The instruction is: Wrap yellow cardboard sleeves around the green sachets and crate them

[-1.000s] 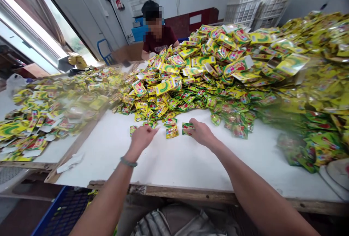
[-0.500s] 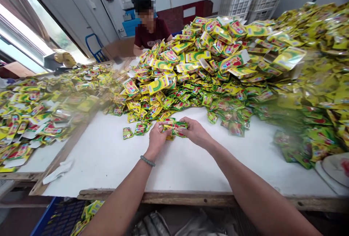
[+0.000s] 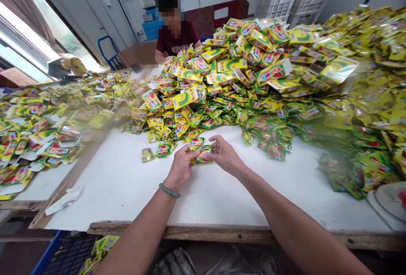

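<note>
White worktable under heaped yellow sachets

Glossy plastic-film sachets, printed yellow, green and red, cover the table and catch the light in bright creases. The table top is smooth, matt white, and its front edge is rough, worn wood. Past the far edge, white plastic crates stand stacked. Below the front edge sits a blue plastic crate. A bracelet has dull, rounded beads.
</note>
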Tool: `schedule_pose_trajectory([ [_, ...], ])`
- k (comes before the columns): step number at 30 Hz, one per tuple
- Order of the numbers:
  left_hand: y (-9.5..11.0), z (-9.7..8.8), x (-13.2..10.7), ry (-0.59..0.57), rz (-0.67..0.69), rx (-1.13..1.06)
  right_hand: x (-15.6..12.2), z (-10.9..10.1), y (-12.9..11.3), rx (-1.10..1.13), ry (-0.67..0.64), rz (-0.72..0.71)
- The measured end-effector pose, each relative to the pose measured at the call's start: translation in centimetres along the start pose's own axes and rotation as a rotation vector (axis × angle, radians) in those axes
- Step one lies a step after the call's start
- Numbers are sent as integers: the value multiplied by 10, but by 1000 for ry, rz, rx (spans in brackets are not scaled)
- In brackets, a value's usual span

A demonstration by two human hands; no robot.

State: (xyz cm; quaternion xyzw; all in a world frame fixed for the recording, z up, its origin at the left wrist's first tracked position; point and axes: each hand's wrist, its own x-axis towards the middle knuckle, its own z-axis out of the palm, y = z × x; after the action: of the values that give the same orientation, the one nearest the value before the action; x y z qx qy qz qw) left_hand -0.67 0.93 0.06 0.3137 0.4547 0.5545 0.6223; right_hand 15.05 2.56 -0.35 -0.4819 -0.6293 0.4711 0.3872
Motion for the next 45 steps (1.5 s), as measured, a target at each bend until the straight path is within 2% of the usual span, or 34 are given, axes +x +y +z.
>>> schedule_pose_trajectory([
  [5, -3, 1, -1, 1, 72, -40, -5, 5, -10, 62, -129, -44],
  [9, -3, 3, 2, -15, 105, 76, -7, 8, -18, 27, -55, -41],
  [11, 6, 4, 6, -53, 95, 174, -7, 5, -19, 1, 12, -50],
  [13, 24, 9, 13, -80, 116, 322, -6, 0, -20, -52, 72, -82],
  [15, 51, 19, 24, -72, 221, 558, -6, -4, -20, -156, 130, -124],
  [17, 80, 36, 40, -30, 430, 902, -8, -6, -20, -282, 158, -169],
  [19, 105, 61, 61, 4, 691, 1290, -9, -4, -21, -390, 146, -207],
  [22, 125, 110, 95, -31, 972, 1710, -9, 3, -20, -525, 83, -256],
  [24, 125, 145, 118, -52, 1050, 1874, -8, 7, -18, -587, 39, -275],
  [27, 113, 191, 150, -88, 1098, 2012, -6, 12, -12, -604, 16, -284],
  [29, 105, 211, 170, -131, 1066, 2082, -4, 14, -8, -595, 33, -287],
  [31, 103, 220, 188, -122, 977, 2128, -2, 14, -6, -590, 49, -281],
  [34, 114, 212, 206, -60, 833, 2126, 0, 11, -8, -591, 58, -250],
  [37, 133, 187, 209, -63, 751, 2132, -1, 8, -14, -599, 55, -242],
  [41, 153, 146, 190, -34, 700, 2144, -3, 2, -21, -584, 69, -260],
  [45, 161, 97, 160, -2, 587, 2129, -3, -6, -25, -520, 132, -242],
])
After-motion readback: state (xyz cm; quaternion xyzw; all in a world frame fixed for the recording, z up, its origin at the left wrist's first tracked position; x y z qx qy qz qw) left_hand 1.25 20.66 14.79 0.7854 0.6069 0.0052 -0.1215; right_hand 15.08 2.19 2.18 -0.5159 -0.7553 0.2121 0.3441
